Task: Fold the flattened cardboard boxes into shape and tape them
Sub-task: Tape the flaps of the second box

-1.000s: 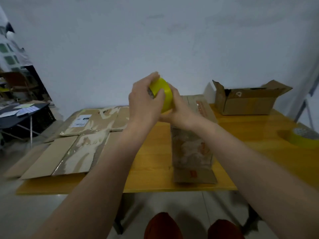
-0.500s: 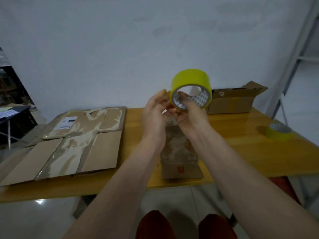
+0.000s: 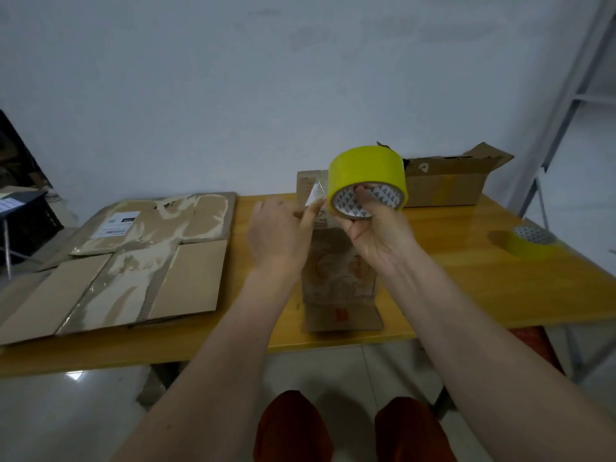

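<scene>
My right hand (image 3: 375, 228) grips a yellow tape roll (image 3: 366, 171) held up above the table, fingers through its core. My left hand (image 3: 280, 235) pinches the clear loose tape end (image 3: 315, 193), pulled a short way off the roll to the left. Below both hands a narrow folded cardboard box (image 3: 340, 278) lies on the yellow wooden table (image 3: 466, 281), its far part hidden behind my hands. Flattened cardboard boxes (image 3: 133, 261) lie spread on the table's left half.
An open cardboard box (image 3: 446, 185) stands at the back right of the table. A second yellow tape roll (image 3: 530, 241) lies near the right edge. A metal shelf frame (image 3: 566, 105) rises at the right. A dark stand (image 3: 20, 221) is at far left.
The roll has dropped slightly and tilted. My left hand has pulled the tape end away from the roll to the left, where earlier both hands were together at the roll.
</scene>
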`<move>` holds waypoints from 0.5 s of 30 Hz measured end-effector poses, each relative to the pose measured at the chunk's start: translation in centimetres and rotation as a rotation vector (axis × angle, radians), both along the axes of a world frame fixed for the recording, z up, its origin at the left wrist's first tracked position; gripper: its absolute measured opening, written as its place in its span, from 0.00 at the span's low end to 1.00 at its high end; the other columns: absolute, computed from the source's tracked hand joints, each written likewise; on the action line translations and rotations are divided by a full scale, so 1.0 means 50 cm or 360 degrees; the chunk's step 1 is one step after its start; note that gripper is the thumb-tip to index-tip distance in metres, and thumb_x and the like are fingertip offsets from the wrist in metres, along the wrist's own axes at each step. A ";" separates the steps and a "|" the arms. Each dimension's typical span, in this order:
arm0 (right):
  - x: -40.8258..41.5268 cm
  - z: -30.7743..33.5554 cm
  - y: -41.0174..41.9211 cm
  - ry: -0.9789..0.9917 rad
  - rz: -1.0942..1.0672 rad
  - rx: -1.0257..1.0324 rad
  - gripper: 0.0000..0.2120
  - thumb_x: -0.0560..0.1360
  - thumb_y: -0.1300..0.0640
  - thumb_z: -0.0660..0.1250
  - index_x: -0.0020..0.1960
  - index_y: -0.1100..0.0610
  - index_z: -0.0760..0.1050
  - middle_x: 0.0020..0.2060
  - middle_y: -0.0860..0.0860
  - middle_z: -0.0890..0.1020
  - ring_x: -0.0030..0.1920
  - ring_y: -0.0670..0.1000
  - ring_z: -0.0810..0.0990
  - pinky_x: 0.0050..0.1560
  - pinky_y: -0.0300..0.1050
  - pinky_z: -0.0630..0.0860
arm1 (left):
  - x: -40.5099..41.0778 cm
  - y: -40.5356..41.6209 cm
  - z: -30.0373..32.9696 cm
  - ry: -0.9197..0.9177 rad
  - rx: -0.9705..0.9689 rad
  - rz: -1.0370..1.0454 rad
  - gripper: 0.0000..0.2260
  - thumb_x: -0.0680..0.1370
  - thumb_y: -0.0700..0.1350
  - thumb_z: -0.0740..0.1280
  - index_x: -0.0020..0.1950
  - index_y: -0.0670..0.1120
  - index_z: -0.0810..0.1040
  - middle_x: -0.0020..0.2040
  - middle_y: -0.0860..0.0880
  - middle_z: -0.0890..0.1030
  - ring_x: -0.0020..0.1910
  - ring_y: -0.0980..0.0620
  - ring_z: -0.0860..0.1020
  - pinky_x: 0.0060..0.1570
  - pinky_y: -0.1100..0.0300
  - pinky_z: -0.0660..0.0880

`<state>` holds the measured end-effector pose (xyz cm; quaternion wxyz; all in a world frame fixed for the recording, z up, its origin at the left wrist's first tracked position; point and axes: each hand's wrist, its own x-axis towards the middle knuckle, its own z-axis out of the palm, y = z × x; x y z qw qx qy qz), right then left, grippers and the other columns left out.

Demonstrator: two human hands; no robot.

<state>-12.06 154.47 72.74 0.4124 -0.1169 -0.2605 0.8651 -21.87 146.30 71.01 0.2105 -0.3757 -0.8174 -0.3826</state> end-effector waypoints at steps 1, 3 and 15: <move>0.001 -0.003 0.003 -0.0008 -0.0001 0.0001 0.10 0.77 0.71 0.61 0.56 0.62 0.70 0.55 0.63 0.77 0.52 0.62 0.79 0.44 0.60 0.81 | -0.002 -0.003 0.001 -0.0113 -0.0127 0.0028 0.19 0.78 0.62 0.62 0.47 0.50 0.86 0.41 0.49 0.82 0.45 0.48 0.77 0.37 0.58 0.66; 0.004 -0.008 0.005 -0.0049 0.0010 0.0029 0.11 0.77 0.71 0.61 0.57 0.63 0.69 0.56 0.63 0.76 0.52 0.62 0.79 0.41 0.57 0.82 | 0.000 -0.004 0.006 -0.0455 -0.0051 -0.0173 0.14 0.78 0.57 0.66 0.51 0.50 0.85 0.46 0.50 0.85 0.47 0.51 0.80 0.41 0.57 0.73; 0.018 -0.024 0.011 -0.0108 0.0152 0.0199 0.09 0.78 0.71 0.57 0.56 0.63 0.69 0.41 0.60 0.85 0.40 0.58 0.85 0.34 0.50 0.81 | 0.008 -0.014 0.023 -0.2179 0.0948 -0.0862 0.12 0.80 0.44 0.62 0.48 0.37 0.81 0.39 0.44 0.82 0.39 0.50 0.81 0.40 0.59 0.80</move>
